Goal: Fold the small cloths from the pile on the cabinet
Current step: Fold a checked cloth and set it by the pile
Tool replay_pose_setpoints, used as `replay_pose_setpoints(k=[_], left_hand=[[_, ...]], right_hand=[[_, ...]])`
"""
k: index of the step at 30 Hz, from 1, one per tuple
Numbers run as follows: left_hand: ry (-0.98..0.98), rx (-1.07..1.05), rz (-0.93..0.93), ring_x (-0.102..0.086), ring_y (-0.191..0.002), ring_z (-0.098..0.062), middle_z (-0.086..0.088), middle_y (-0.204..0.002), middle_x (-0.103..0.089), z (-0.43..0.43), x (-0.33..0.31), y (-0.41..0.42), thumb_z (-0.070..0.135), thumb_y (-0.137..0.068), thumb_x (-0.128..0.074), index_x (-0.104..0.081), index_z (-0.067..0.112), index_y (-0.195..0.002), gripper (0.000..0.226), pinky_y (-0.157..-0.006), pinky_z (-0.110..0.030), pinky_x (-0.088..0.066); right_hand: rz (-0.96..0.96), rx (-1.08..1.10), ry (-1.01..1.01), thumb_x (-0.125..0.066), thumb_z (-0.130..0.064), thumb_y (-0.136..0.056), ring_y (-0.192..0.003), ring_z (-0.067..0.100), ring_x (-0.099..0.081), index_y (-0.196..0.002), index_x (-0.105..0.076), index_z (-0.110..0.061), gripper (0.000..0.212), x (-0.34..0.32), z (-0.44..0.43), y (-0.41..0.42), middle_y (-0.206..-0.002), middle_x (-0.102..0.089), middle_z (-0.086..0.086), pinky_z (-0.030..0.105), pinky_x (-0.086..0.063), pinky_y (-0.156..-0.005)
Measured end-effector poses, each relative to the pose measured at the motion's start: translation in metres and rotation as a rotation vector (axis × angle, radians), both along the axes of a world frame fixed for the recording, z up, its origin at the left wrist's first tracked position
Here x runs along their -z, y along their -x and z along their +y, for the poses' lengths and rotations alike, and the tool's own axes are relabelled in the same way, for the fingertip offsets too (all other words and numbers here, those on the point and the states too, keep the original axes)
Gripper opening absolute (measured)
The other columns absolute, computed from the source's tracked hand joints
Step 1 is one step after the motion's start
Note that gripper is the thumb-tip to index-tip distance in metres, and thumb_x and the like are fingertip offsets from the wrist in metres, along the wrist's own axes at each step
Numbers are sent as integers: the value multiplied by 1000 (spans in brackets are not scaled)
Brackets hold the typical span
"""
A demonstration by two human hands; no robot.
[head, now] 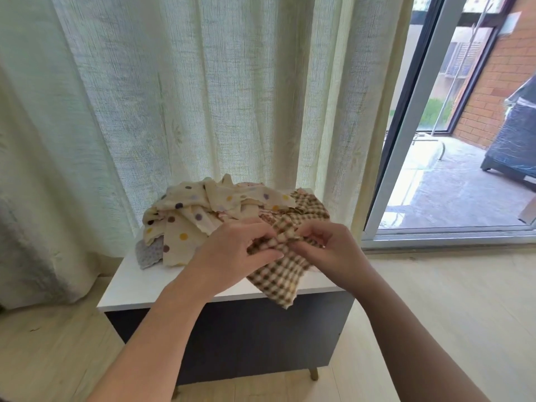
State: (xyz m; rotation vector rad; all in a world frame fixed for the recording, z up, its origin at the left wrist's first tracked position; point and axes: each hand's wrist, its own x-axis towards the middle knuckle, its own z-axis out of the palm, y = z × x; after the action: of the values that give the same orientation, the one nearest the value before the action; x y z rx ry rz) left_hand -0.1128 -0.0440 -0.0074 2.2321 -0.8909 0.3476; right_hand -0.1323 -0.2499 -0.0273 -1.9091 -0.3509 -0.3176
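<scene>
- The left hand [235, 250] is curled, and its fingertips pinch a bunched fold of the checked cloth [275, 278].
- The right hand [333, 250] is curled too and pinches the same fold from the other side. The fingertips of the two hands nearly meet over the bunch.
- The checked cloth, brown and white, lies under and between both hands. On the near side of them it spreads over the top of the cabinet [136, 282]. One corner hangs over the front edge, between the two wrists.
- More checked fabric runs beyond the right hand, at the far right of the top. I cannot tell whether it is the same piece.
- The pile [203, 210] sits just beyond the left hand and to its left. It is crumpled cream cloths with yellow, purple and brown dots, and it touches the checked cloth near the fingertips.
- A grey cloth [149, 253] pokes out from under the pile, left of the left hand, flat on the top.
- The cabinet has a white top and a dark front. A leg [313, 373] shows between the forearms.
- A pale curtain [174, 82] hangs behind the pile, beyond both hands.
- A sliding door [412, 134] stands to the right of the right hand, with a brick wall [499, 82] behind it.
- Pale wooden floor [449, 300] lies outside both forearms.
</scene>
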Motion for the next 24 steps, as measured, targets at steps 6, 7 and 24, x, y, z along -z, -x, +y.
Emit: replay_pose_setpoints(k=[6,7,24], left_hand=[[-131,-77,-7,-57,-84,-10,13,-90,-63,5,1,0,34,-84,-72,-70,23,-87,12,-71,-14,-40],[-150,-74,-37,-56,-83,-8,14,-89,-63,5,1,0,34,-84,-72,-70,21,-86,13,-69,-10,-37],[-236,-41,8,-52,-77,-7,20,-79,-55,8,-2,2,46,-79,-74,-65,19,-71,29,-64,-11,-36]], right_hand=[[48,-54,-50,-71,-12,-87,-84,15,-67,-87,-74,-16,5,-3,-5,0,-85,-73,-1,29,-53,-76],[55,-59,-63,-70,-13,-89,-84,16,-66,-89,-75,-15,5,-2,-4,0,-86,-73,1,29,-53,-77],[117,-42,-246,-67,-2,-88,-74,8,-65,-80,-73,-8,12,-8,0,6,-75,-71,-1,19,-53,-69]])
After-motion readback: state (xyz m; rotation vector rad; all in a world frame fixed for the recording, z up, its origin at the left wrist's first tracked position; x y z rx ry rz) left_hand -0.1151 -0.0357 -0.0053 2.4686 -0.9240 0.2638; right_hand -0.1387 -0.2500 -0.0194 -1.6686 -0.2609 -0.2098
